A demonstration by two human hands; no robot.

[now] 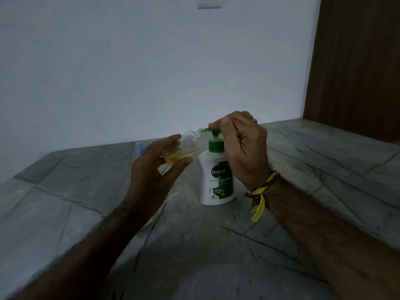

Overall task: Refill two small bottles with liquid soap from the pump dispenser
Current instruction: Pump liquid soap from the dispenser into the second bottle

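Observation:
A white pump dispenser [213, 180] with a green pump head stands upright on the grey stone counter [216, 245]. My right hand [242, 146] sits on top of the pump, fingers curled over the head and thumb beside it. My left hand [155, 167] grips a small clear bottle [186, 146], tilted, its open neck at the green nozzle. Yellow liquid fills the lower part of the bottle. A pale blue thing [140, 148] peeks out behind my left hand; most of it is hidden.
A plain wall runs behind the counter, with a switch plate [208, 2] at the top. A dark wooden panel [355, 61] stands at the right back. Yellow threads hang from my right wrist [258, 202].

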